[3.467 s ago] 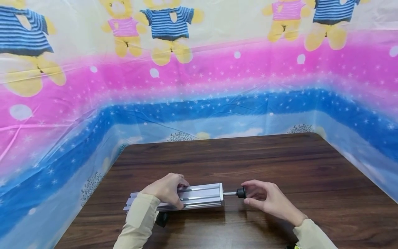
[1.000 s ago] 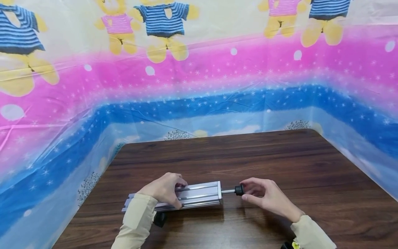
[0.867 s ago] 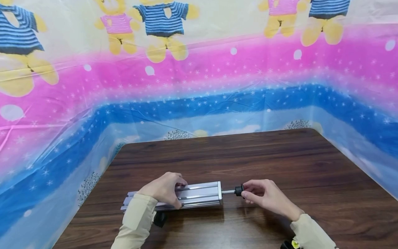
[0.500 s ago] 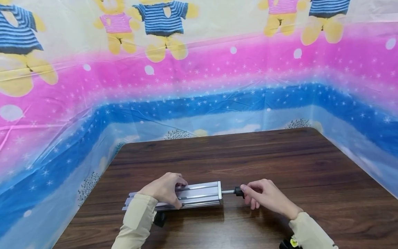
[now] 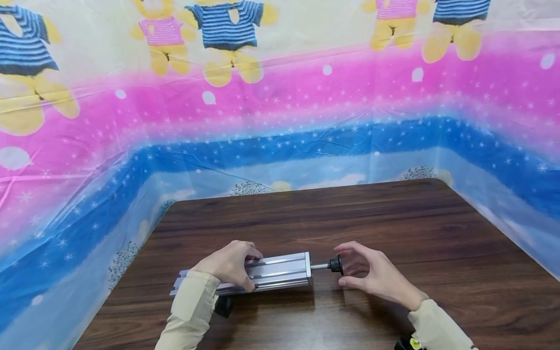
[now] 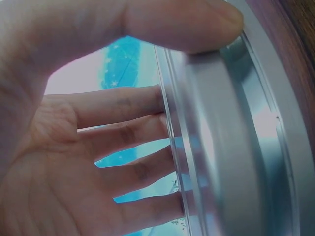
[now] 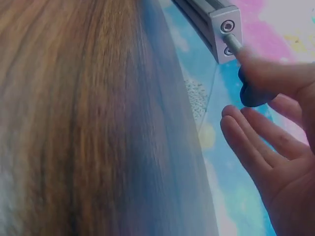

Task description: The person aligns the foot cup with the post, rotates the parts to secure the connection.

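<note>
My left hand [image 5: 229, 262] grips a silver aluminium profile [image 5: 280, 270] from above, lying lengthwise over the table. In the left wrist view, the thumb [image 6: 197, 24] presses one side and the fingers [image 6: 128, 105] reach the other. A thin metal rod [image 5: 320, 266] sticks out of the profile's right end plate [image 7: 216, 46], ending in a black knob [image 5: 336, 265]. Round that knob my right hand [image 5: 372, 274] is spread, index finger above it and thumb below, apart from it in the head view. The right wrist view has the thumb overlapping the knob.
The dark wooden table [image 5: 306, 218] extends behind and to both sides of the hands. A printed cloth curtain [image 5: 280, 121] with bears surrounds its back and sides. Black devices, one at the left wrist [image 5: 224, 307] and one at the right [image 5: 402, 342], sit near the table surface.
Half a second ago my right thumb and fingers were pinching the knob, thumb rolled upward. They have since let go and spread apart. The left hand keeps its grip, almost still.
</note>
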### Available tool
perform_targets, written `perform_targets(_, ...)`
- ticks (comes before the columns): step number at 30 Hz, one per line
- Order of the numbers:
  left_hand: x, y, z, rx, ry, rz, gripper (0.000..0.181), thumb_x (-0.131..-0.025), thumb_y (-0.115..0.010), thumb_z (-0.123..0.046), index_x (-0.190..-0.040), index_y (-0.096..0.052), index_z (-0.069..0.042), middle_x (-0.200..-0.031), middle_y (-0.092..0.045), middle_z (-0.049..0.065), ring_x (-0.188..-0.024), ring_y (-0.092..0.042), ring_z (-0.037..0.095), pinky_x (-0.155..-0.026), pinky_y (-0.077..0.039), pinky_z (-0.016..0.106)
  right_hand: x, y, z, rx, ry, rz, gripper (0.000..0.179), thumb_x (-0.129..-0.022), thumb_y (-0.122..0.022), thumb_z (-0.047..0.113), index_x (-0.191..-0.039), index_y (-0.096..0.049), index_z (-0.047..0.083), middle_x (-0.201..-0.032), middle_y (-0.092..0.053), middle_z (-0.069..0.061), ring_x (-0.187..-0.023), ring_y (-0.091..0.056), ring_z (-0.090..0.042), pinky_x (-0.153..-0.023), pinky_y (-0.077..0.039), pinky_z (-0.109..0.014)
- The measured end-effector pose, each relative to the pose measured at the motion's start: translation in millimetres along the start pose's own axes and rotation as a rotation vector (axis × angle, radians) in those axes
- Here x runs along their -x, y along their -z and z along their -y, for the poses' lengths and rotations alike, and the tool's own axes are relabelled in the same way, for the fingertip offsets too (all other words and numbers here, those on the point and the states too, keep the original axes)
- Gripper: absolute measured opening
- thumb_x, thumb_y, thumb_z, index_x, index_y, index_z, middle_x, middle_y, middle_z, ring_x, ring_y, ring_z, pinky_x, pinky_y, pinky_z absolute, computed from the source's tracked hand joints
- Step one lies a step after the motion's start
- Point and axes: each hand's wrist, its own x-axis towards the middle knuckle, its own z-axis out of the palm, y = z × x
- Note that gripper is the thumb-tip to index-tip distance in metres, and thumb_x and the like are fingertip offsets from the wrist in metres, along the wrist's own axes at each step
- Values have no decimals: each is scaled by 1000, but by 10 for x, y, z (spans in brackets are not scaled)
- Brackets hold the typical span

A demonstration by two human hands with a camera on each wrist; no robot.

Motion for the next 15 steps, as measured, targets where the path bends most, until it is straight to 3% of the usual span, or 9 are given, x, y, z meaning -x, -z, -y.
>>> perform_targets(4,14,-12,-9,2,9,-2,59,-62,-87,-11,-118,-72,0,-119,-67,12,-95,-59,19,-82,-52,39,-10,4,-1,-10,8,2,45,-88,-79,18,-129,-62,19,-108,-73,-4,-91,-73,-14,-77,-60,-30)
perform_targets(8,19,-21,-14,6,15,0,59,-62,-87,-11,-119,-72,0,-121,-66,13,-97,-60,20,-83,-52,41,-16,13,1,51,-8,-2,39,-91,-76,25,-127,-65,15,-102,-74,1,-87,-71,-7,-76,-58,-27)
perform_targets(15,26,-20,-10,3,22,-2,60,-62,-87,-11,-119,-72,1,-124,-66,16,-103,-62,24,-86,-53,44,-21,18,19,57,-100,59,37,-98,-67,29,-122,-68,2,-94,-75,-6,-74,-70,-13,-70,-56,-25)
